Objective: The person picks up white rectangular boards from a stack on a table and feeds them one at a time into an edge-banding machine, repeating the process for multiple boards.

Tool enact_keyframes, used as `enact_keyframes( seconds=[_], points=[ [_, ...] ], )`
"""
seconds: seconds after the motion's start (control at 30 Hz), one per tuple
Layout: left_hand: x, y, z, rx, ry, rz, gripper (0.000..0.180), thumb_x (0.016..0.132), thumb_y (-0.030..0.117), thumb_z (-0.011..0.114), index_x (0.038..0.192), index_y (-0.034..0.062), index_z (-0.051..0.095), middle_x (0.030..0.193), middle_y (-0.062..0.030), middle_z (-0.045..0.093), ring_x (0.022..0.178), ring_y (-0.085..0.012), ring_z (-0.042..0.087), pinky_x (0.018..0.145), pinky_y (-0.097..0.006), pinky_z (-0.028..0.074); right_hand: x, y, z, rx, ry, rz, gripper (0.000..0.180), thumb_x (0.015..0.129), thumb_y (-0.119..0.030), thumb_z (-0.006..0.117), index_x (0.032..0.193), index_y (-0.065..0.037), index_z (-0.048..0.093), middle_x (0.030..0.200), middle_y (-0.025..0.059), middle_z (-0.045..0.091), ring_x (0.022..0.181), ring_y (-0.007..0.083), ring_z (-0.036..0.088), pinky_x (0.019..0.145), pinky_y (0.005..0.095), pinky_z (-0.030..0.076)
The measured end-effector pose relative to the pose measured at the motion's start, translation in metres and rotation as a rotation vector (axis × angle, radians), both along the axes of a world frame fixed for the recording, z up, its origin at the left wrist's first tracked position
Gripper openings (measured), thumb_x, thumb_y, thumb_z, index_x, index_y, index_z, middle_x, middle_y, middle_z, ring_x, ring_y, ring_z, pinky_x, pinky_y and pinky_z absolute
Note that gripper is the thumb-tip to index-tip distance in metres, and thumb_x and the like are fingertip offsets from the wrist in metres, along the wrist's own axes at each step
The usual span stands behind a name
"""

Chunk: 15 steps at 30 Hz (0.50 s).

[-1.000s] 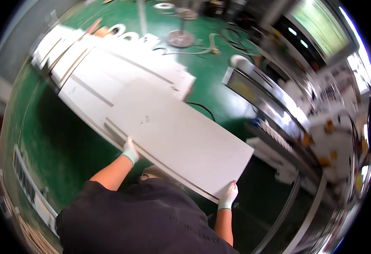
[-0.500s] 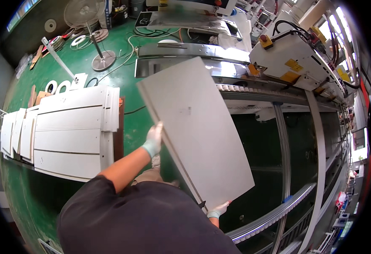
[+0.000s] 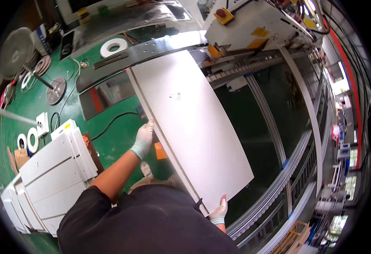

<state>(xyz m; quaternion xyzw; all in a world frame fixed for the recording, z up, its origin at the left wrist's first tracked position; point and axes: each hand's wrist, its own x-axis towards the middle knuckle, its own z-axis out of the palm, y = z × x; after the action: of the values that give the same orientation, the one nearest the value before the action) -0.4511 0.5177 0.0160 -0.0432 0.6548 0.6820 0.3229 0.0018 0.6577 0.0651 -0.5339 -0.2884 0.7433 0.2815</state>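
A long white panel [image 3: 189, 122] with a small label on its face lies across my view, held in both gloved hands. My left hand [image 3: 144, 137] is closed on its long left edge, about midway along; the fingers beneath are hidden. At the near right corner my right hand [image 3: 219, 210] grips the short end, its thumb on top. The panel's far end reaches over the steel machine bed [image 3: 109, 95]. Its right side lies above the roller frame.
White panels [image 3: 52, 163] are stacked at the left. A machine head with a red button [image 3: 221, 12] stands at the far right, above a roller rail [image 3: 274, 186]. A fan [image 3: 56, 91], white tape rolls [image 3: 113, 47] and a black cable [image 3: 113, 122] are on the green floor.
The view has turned to the right, so the stacked panels sit farther left. The panel's far end has come over the machine bed's edge. Both hands keep their hold on it.
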Motion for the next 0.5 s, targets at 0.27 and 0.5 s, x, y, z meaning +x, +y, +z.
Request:
enact_keyframes(
  seconds=[0.27,0.5],
  points=[
    [-0.017,0.058,0.057,0.092,-0.214,0.050,0.055,0.107,0.048,0.047,0.114,-0.0040,0.064,0.108,-0.0103,0.070,0.100,-0.0183,0.066,0.091,-0.032,0.053,-0.036,0.052,0.009,-0.102,0.092,-0.058,0.068,0.098,-0.047,0.061,0.145,-0.001,0.044,0.141,0.0160,0.055,0.126,0.0353,0.056,0.109,0.0489,0.045],
    [-0.026,0.135,0.030,0.015,-0.175,0.050,0.050,0.106,0.049,0.048,0.106,0.0010,0.064,0.094,-0.0049,0.067,0.083,-0.0135,0.063,0.078,-0.032,0.055,-0.070,0.138,0.042,-0.127,0.009,-0.009,0.074,0.100,-0.061,0.044,0.152,-0.009,0.039,0.150,0.0122,0.048,0.135,0.0362,0.047,0.112,0.0485,0.040]
  ],
)
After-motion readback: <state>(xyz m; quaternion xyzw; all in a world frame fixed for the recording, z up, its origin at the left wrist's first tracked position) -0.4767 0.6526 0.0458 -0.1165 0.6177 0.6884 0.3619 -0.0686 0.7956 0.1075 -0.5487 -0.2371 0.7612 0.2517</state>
